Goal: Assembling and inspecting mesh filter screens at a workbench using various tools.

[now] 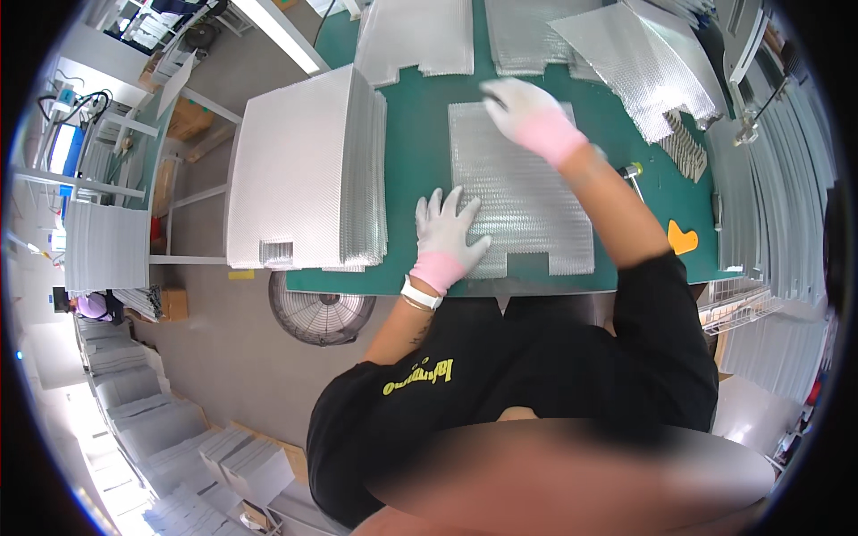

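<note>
A translucent ribbed plastic sheet [527, 210] with a notch in its near edge lies in front of me on the green tabletop [416, 134]; I cannot tell whether it is one layer or several. My left hand [444, 234], gloved in white with a pink cuff, rests spread at the sheet's near left edge. Over the far part of the sheet reaches my right hand [527, 116], in a matching glove. Its fingers point left and look stretched out, with nothing visible in them.
A tall stack of similar sheets [290, 170] stands at left. More sheets [416, 36] lie along the far side, with a loose tilted pile [639, 62] at far right. A screwdriver-like tool [632, 171] and a yellow scraper-shaped piece [682, 238] lie at right. A floor fan [323, 308] stands below the table's left edge.
</note>
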Tool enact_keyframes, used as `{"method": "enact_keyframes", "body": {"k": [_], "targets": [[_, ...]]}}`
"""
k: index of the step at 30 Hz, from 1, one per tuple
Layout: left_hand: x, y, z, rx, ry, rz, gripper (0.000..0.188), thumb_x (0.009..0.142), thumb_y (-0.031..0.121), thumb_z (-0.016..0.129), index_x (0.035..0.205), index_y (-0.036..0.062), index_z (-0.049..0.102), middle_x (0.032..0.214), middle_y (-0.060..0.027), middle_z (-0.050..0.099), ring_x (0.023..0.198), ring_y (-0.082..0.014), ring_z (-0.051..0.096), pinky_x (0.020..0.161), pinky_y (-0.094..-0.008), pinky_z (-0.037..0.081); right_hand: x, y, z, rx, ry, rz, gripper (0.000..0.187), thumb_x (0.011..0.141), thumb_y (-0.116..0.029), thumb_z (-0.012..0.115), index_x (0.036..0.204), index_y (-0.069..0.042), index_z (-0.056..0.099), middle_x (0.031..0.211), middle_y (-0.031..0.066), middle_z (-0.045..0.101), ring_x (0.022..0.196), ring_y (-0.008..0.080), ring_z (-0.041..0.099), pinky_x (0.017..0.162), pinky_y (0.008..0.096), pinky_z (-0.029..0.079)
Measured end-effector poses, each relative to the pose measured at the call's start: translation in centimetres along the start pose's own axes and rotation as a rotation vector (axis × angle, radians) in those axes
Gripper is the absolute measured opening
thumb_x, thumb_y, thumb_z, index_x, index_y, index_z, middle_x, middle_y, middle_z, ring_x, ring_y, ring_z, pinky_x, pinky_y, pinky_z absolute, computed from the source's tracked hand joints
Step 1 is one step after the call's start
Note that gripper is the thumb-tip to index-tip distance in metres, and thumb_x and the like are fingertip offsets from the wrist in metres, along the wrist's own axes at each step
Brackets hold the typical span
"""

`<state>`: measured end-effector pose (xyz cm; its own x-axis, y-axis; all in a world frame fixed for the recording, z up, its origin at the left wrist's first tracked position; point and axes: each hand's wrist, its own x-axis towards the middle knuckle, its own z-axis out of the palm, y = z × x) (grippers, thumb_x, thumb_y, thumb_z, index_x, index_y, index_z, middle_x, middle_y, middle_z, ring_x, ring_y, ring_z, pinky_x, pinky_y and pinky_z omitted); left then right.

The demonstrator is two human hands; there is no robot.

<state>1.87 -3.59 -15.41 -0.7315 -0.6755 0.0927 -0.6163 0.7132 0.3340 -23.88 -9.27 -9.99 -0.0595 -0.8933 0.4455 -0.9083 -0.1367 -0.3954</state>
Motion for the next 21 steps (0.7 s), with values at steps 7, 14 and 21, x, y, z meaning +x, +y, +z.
{"method": "enact_keyframes", "body": {"k": [7, 14, 21], "targets": [[-0.1, 0.1, 1.5, -0.045, 0.095, 0.032, 0.057, 0.084, 0.044, 0.069, 0.13, 0.0107, 0.063, 0.143, -0.0203, 0.045, 0.137, -0.0458, 0.034, 0.118, -0.0614, 0.018, 16.2, 3.6, 12.0, -0.131, -0.128, 0.826, 0.044, 0.092, -0.026, 0.057, 0.128, -0.002, 0.06, 0.13, 0.0264, 0.058, 0.122, 0.0404, 0.059, 0.104, 0.0471, 0.047], [0.2, 0.3, 1.2, -0.08, 0.075, 0.047, 0.058, 0.087, 0.045, 0.066, 0.131, 0.0083, 0.061, 0.144, -0.0214, 0.044, 0.138, -0.045, 0.034, 0.118, -0.0617, 0.017, 19.1, 5.5, 13.4, -0.268, -0.134, 0.886, 0.048, 0.089, -0.019, 0.065, 0.134, -0.007, 0.058, 0.135, 0.0209, 0.055, 0.121, 0.0368, 0.06, 0.1, 0.0467, 0.049], [0.0, -0.1, 1.2, -0.054, 0.056, 0.032, 0.061, 0.091, 0.049, 0.06, 0.136, 0.0083, 0.058, 0.146, -0.0215, 0.043, 0.14, -0.043, 0.032, 0.119, -0.0608, 0.014, 20.7, 4.8, 7.8, 0.352, 0.559, 0.266, 0.056, 0.088, -0.013, 0.061, 0.141, 0.0, 0.049, 0.123, 0.0218, 0.065, 0.11, 0.0329, 0.067, 0.097, 0.0368, 0.052]]}}
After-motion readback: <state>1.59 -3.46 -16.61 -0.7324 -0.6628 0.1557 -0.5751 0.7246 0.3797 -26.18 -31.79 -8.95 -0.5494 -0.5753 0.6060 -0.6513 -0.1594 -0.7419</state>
